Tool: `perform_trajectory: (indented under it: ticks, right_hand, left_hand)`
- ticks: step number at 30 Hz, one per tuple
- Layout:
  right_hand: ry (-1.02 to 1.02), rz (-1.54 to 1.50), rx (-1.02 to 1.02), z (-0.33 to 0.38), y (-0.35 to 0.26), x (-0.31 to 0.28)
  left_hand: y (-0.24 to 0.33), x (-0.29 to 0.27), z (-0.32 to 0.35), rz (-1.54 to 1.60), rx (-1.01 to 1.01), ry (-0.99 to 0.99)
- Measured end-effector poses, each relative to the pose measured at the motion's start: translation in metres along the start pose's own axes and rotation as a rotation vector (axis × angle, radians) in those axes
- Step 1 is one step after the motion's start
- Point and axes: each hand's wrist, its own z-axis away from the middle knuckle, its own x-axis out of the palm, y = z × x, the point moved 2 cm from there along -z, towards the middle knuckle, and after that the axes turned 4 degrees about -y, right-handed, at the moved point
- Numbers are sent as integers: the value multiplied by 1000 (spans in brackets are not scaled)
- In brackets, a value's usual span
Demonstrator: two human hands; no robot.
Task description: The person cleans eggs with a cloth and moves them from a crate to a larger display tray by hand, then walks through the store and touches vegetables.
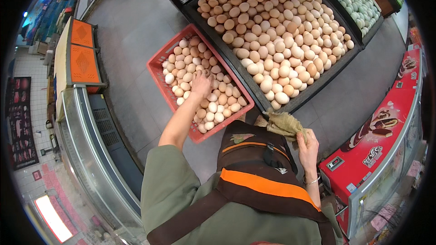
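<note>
A red plastic basket [157, 66] full of brown and cream eggs [211, 116] sits on the grey floor ahead of me. My left hand [202, 84] reaches down into its middle, fingers curled round an egg among the others; the fingertips are partly hidden. To the right of the basket, my right hand [309, 149] grips a crumpled, yellowish-brown cloth [286, 124], which hangs beside my dark apron. Just beyond the cloth stands a large black tray [227, 57] heaped with brown eggs [272, 31], its near left edge close against the basket.
Pale greenish eggs [352, 0] fill another bin at the far right. A red chest freezer [363, 149] stands along the right side. On the left runs a glass-fronted counter [84, 131], with orange panels [84, 64] at its far end. Grey floor [129, 27] lies between counter and basket.
</note>
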Motion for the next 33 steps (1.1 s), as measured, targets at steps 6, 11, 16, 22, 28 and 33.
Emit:
perform_trajectory:
  ticks: [6,11,16,22,28,33]
  right_hand:
    - [67,-593,140,5,2,27]
    - [61,-928,185,-3,-10,38]
    - [125,-1103,252,-4,27,47]
    - [-225,-881,168,-19,-22,53]
    - [-226,-474,-204,-46,-84,81]
    - [-22,-121,-502,-54,-108,109]
  left_hand:
    - [-8,13,-24,-162,118,-145]
    - [-10,6,-24,-144,177,-158]
    - [-16,9,-16,-3,154,-73]
    - [-10,-12,14,571,37,33]
    - [74,-98,83,1195,103,91]
    - [113,-125,109,1197,195,335]
